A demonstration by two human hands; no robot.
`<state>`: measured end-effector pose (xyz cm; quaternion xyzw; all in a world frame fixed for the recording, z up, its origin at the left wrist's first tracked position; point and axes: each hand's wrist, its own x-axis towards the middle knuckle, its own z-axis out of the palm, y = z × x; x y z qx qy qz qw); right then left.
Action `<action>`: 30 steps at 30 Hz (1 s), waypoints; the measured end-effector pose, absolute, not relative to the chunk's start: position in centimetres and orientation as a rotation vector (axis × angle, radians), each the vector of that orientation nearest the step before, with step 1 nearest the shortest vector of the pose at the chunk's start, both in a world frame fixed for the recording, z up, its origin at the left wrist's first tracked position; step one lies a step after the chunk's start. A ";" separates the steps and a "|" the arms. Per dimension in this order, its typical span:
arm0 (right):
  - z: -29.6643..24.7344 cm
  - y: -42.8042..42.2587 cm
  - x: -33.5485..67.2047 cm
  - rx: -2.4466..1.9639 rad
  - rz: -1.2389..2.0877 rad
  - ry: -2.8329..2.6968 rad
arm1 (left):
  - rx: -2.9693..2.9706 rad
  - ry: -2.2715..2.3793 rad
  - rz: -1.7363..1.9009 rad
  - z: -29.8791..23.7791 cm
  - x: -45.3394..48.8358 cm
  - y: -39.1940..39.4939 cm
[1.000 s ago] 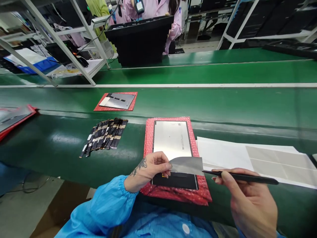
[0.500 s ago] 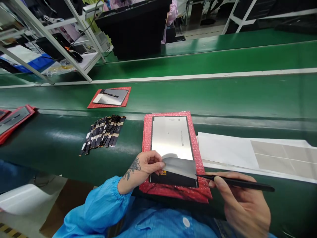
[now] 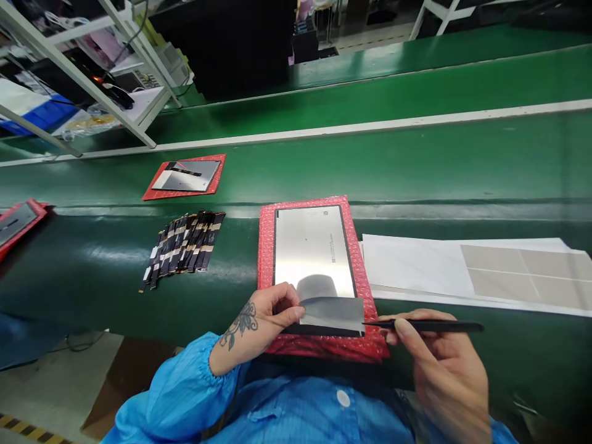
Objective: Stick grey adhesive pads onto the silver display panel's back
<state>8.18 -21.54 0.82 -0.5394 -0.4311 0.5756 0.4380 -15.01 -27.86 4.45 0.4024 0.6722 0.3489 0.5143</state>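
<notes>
A display panel (image 3: pixel 311 246) with a silvery back lies on stacked red bubble-wrap bags (image 3: pixel 267 246) in front of me. Between thumb and fingers, my left hand (image 3: pixel 277 306) pinches the left end of a grey translucent film strip (image 3: pixel 335 310) over the panel's near end. My right hand (image 3: pixel 439 357) grips black tweezers (image 3: pixel 435 325), whose tips are at the strip's right end; whether they pinch it I cannot tell. Most of the panel's dark near edge is covered by the strip and my left hand.
Left of the panel lies a pile of dark flex cables (image 3: pixel 185 246). Behind it, another panel (image 3: pixel 187 176) rests on a red bag. White sheets with grey film pieces (image 3: pixel 416 265) lie to the right. A white metal rack (image 3: pixel 124 117) stands at the far left.
The strip has come down nearer the panel's near edge, covering more of the dark band and the yellow patch. My hands keep their grips. The whole view has shifted slightly.
</notes>
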 end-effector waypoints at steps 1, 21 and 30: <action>0.5 -21.6 8.3 -1.369 1.448 -1.043 | 0.975 1.622 0.824 4.5 -14.8 -27.8; -1.6 -23.6 8.4 -1.362 1.493 -1.111 | 1.109 1.800 0.509 3.8 -13.7 -27.9; -1.4 -23.5 8.4 -1.392 1.481 -1.121 | 1.180 1.804 0.507 3.9 -13.6 -28.0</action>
